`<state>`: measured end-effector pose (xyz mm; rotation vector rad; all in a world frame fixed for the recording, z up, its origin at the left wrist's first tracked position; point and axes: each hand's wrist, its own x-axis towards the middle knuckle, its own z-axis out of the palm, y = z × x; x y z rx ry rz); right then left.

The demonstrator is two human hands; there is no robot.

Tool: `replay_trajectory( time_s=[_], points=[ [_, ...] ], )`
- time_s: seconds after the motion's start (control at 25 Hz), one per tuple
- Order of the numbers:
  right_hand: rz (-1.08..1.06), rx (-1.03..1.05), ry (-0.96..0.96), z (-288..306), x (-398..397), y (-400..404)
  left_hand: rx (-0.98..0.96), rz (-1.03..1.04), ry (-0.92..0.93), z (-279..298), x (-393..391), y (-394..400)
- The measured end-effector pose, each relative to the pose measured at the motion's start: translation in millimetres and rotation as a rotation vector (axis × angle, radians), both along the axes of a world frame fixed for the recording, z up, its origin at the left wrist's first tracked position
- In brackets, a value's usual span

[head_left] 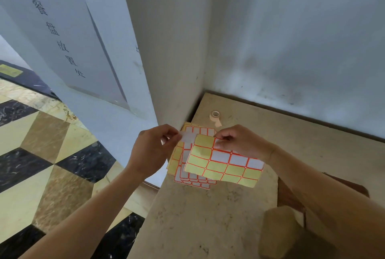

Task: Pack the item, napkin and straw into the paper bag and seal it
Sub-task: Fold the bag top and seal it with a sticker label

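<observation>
Left hand (153, 150): thumb and forefinger pinched on a white sticker (188, 136), which looks lifted off or nearly off its backing. Right hand (239, 142): fingers closed on the top edge of the label sheet (225, 163), holding it above the counter. Sheet is a grid of red-bordered cells; most show bare yellow backing, a few white labels are left in one row.

Directly below the sheet: a loose stack of sheets (192, 175) of the same kind, lying on the beige stone counter (208, 217) near its left edge. Just behind the stack, toward the wall corner: a small tape roll (215, 115) with a loose tail.

Paper bag (291, 231): brown, bottom right of view, blurred and partly hidden under the right forearm. Cannot tell whether its top is folded, or what is inside. Item, napkin, straw: none visible.

Judgement: packing is probably finished and this is the sealing step. Remaining: press the sticker across the bag's closure.

Writing: white panel (60, 37) at left reads 餐盘放置处, vertically. Labels are blank; no brand seen.
</observation>
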<state>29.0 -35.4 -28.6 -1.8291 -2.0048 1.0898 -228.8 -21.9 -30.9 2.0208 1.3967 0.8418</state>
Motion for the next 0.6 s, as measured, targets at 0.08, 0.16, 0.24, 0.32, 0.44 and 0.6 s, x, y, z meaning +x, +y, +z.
replay_trajectory(
  time_s=[0.08, 0.16, 0.24, 0.32, 0.44, 0.6],
  points=[
    [0.026, -0.043, 0.028, -11, 1, 12, -0.019, 0.015, 0.016, -10, -7, 5],
    [0.042, -0.075, 0.047, -22, -1, 24, -0.043, 0.025, 0.031, -18, -9, 9],
    [0.087, -0.096, 0.037, -32, -5, 34, -0.073, 0.047, 0.034, -24, -9, 15],
    [0.135, -0.119, 0.018, -44, -4, 40, -0.112, 0.090, 0.018, -28, -9, 22],
    [0.106, -0.207, 0.025, -59, 0, 45, -0.153, 0.135, -0.009, -30, -13, 30],
    [0.096, -0.242, 0.042, -83, -11, 57, -0.141, 0.122, 0.017, -34, -11, 28]
  ],
)
